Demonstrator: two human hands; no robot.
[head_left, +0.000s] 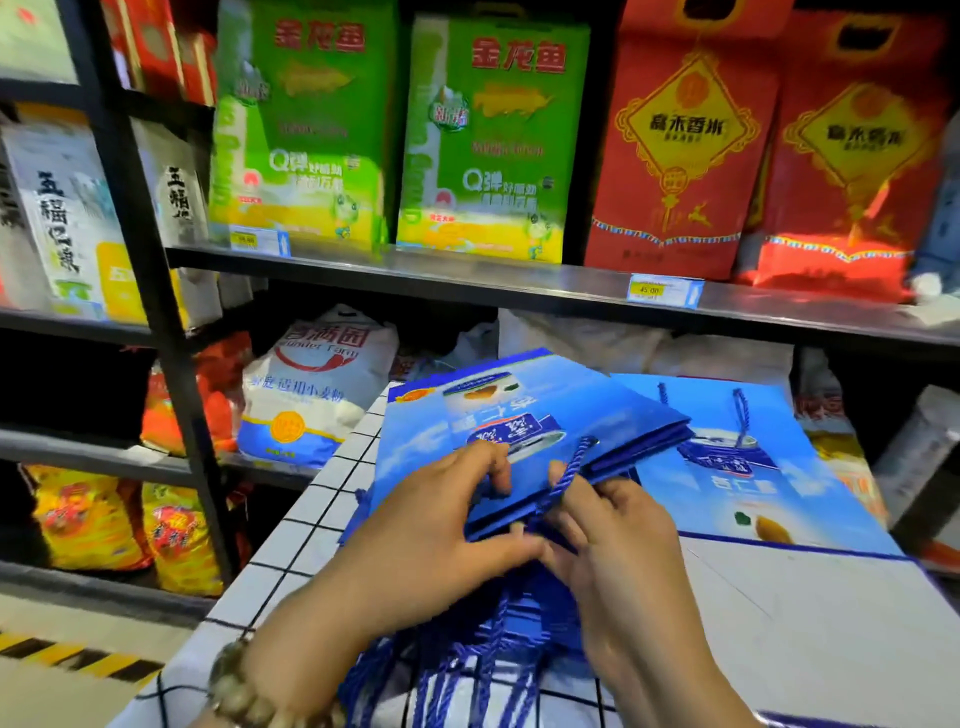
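A stack of flat, folded blue paper gift bags (519, 410) lies on a white table with a black grid pattern (332, 499). My left hand (441, 514) grips the near edge of the top bag, fingers curled over its printed face. My right hand (608, 525) pinches that bag's blue rope handle (574, 462) and the edge beside it. Another blue bag (748, 467) lies flat to the right, handle up. Loose blue rope handles (467, 660) from more bags spread out below my hands.
Black metal shelving (519, 280) stands right behind the table. Green rice bags (493, 135) and red rice bags (685, 145) fill the upper shelf, and a white flour sack (317, 384) sits lower. Yellow sacks (88, 519) rest near the floor at left.
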